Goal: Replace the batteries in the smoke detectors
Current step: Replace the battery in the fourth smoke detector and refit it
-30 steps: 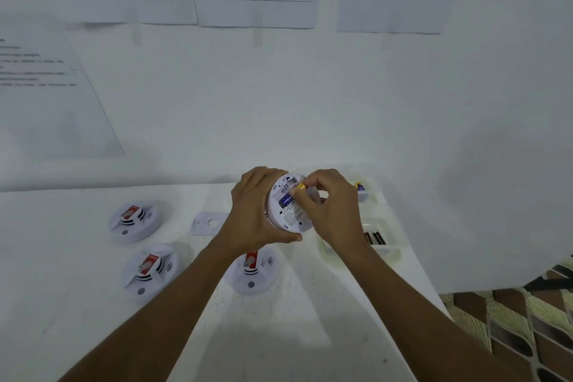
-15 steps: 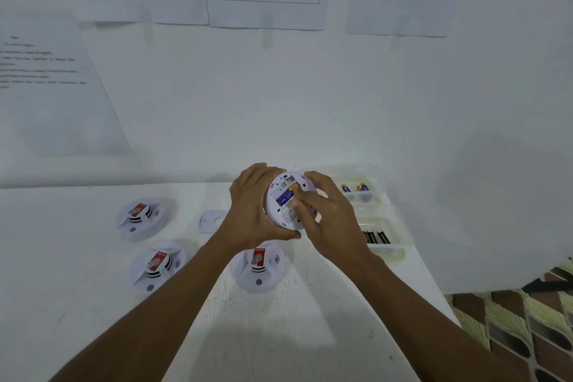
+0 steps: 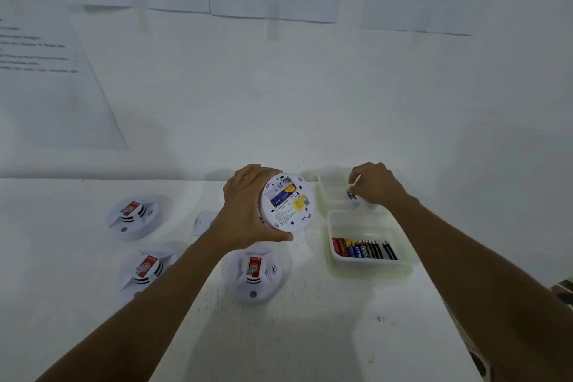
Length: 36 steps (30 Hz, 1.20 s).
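My left hand grips an upturned smoke detector, 1 fitted battery in its bay. My right hand pinches a loose battery over the far tray; 3 more detectors lie nearby.

A white bench carries three round white plastic smoke detectors, left of and below the left hand, and two translucent plastic trays by the right hand.
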Each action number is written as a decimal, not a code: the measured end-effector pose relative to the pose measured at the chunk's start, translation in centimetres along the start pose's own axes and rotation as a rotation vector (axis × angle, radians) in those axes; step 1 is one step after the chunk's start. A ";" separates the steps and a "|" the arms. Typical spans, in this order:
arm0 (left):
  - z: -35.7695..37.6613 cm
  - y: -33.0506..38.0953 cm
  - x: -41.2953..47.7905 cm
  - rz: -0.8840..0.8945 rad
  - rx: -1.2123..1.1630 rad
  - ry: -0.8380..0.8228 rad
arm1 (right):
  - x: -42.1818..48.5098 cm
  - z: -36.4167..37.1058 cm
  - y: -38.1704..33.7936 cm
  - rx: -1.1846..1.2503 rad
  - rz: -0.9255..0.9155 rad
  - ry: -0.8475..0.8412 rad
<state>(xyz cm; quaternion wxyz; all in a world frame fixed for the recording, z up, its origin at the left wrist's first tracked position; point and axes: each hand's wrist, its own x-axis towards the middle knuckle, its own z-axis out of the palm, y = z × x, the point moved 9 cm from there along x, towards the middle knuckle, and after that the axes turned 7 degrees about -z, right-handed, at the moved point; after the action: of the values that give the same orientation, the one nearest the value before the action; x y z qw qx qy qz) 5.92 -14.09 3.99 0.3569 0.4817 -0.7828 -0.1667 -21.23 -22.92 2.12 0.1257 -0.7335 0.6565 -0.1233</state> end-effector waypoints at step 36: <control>-2.4 2.7 -3.2 -0.027 0.044 -0.014 | -14.3 -2.0 -20.5 0.448 -0.608 0.525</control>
<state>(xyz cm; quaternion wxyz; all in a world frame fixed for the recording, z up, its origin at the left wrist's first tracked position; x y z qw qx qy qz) 6.81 -9.78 5.97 0.3386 0.4989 -0.7821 -0.1574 -4.37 -6.59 10.88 0.0688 -0.7914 0.3782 -0.4753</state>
